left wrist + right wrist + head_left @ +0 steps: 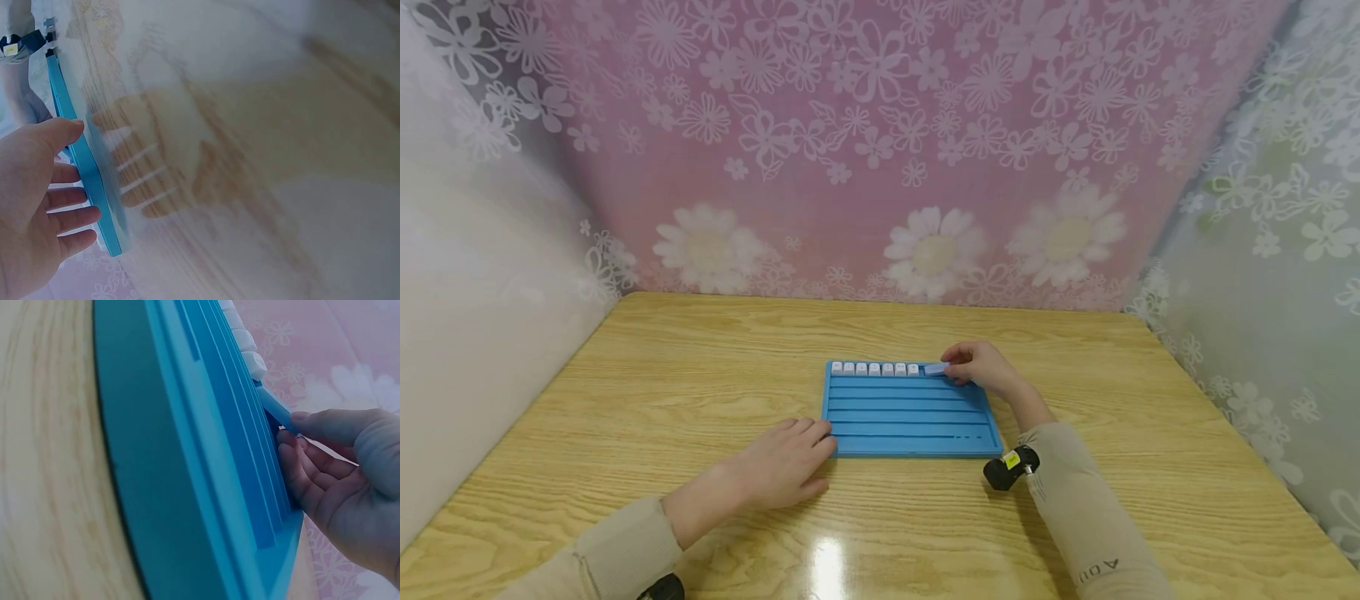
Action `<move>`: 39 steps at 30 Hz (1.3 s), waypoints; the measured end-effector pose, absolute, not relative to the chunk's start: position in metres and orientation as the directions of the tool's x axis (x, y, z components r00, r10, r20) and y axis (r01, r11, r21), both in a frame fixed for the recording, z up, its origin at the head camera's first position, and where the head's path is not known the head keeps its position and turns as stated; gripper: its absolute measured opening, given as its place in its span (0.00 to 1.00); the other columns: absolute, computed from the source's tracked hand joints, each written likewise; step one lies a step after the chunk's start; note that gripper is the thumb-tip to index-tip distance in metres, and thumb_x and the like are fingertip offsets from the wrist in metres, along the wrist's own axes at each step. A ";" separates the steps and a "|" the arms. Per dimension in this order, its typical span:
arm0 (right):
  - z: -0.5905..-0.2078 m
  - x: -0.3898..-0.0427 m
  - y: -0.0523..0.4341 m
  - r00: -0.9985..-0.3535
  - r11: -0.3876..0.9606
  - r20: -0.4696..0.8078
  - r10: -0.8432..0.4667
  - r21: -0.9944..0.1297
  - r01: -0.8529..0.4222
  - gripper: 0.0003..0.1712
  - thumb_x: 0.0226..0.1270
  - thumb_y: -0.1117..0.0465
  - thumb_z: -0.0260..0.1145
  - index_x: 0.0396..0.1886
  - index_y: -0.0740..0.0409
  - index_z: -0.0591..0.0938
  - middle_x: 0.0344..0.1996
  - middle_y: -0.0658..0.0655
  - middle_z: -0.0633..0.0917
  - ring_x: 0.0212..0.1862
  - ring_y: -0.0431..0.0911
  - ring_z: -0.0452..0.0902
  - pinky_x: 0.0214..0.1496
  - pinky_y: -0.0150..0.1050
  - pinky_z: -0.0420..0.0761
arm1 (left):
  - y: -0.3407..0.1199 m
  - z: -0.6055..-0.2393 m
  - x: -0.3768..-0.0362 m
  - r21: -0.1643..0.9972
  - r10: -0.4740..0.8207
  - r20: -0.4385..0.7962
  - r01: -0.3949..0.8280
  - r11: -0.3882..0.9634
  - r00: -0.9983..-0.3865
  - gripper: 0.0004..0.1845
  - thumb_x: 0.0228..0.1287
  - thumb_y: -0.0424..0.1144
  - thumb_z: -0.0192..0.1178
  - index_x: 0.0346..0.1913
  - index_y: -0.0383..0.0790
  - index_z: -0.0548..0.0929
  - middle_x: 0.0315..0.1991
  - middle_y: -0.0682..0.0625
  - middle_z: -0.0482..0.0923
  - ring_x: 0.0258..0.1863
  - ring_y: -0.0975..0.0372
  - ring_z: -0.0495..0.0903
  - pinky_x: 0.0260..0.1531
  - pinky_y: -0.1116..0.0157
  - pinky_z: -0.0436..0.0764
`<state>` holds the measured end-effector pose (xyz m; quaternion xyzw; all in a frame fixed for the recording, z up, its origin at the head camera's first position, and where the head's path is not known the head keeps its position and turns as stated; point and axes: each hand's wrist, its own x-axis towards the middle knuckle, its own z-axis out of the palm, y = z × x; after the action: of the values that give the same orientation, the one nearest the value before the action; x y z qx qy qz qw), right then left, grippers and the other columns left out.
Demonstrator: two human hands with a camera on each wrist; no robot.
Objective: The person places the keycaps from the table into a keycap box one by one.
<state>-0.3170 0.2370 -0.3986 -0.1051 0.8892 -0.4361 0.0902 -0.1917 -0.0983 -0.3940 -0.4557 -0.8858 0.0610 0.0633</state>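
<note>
Head view, tray: a blue tray [910,421] with long grooves lies just below the centre of the frame on a wooden table [625,392].
Head view, keycaps: a row of white keycaps [874,368] fills the left part of the tray's top groove.
Head view, right hand: the right hand [981,367] sits at the tray's upper right corner, fingers curled, pinching a light blue keycap [935,369] just right of the white row.
Head view, left hand: the left hand [784,467] lies flat on the table at the tray's lower left corner, fingers straight and relaxed, fingertips touching the tray's edge.
Head view, surroundings: a pink flowered backdrop [880,142] stands behind the table.

Left wrist view, left hand: the left hand [31,206] fills the lower left of the frame, palm open, fingers [75,219] straight, resting against the edge of the blue tray [87,169].
Left wrist view, table: the wooden table [262,156] takes the rest of the frame, blurred.

Right wrist view, tray: the blue tray [206,462] runs diagonally through the middle of the frame.
Right wrist view, right hand: the right hand [344,487], at right of the frame, holds the light blue keycap [278,411] between thumb and fingers at the tray's far groove.
Right wrist view, keycaps: the white keycaps [247,347] line up beyond it, towards the top of the frame.
</note>
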 end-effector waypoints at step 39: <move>-0.394 -0.312 0.221 -0.976 0.805 -0.018 -0.217 -0.568 -0.169 0.10 0.62 0.66 0.63 0.43 0.63 0.80 0.33 0.57 0.78 0.36 0.49 0.71 0.38 0.39 0.75 | -0.098 -0.392 -0.190 -0.147 0.813 0.057 0.801 0.581 -0.580 0.21 0.64 0.52 0.55 0.50 0.39 0.73 0.50 0.47 0.70 0.50 0.56 0.70 0.51 0.58 0.72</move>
<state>-0.3124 0.2208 -0.3943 -0.1018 0.9492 -0.2950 0.0411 -0.1898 -0.0982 -0.3916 -0.4547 -0.8872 0.0525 0.0588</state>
